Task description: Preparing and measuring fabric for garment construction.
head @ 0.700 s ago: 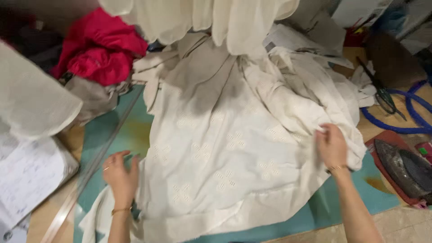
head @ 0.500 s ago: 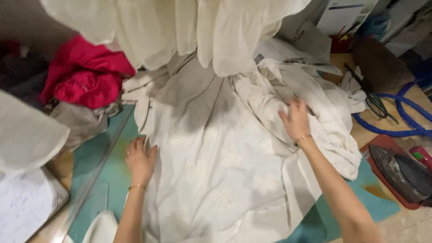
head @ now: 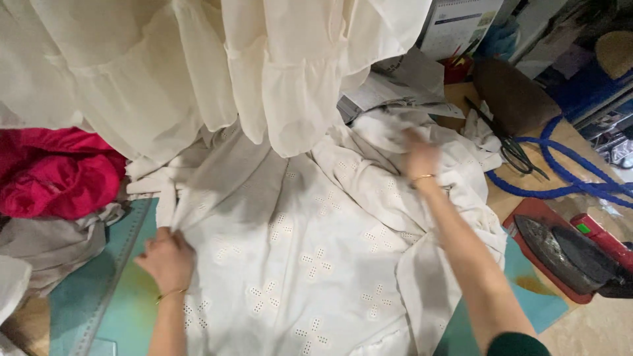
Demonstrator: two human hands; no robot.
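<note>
A large cream fabric with eyelet cross patterns lies spread over a teal cutting mat. My left hand rests on the fabric's left edge, fingers curled and pinching it. My right hand reaches far out over the bunched folds at the back right; it is blurred, and whether it grips the cloth I cannot tell. Ruffled cream garments hang down over the back of the fabric and hide part of it.
A red cloth heap and grey cloth lie at the left. A clear ruler crosses the mat. At the right are black scissors, a blue cord, a dark iron on a red pad, and papers.
My right hand has moved from the fabric's right edge up and back over the folds. My left hand slid forward along the left edge. The view has shifted closer.
</note>
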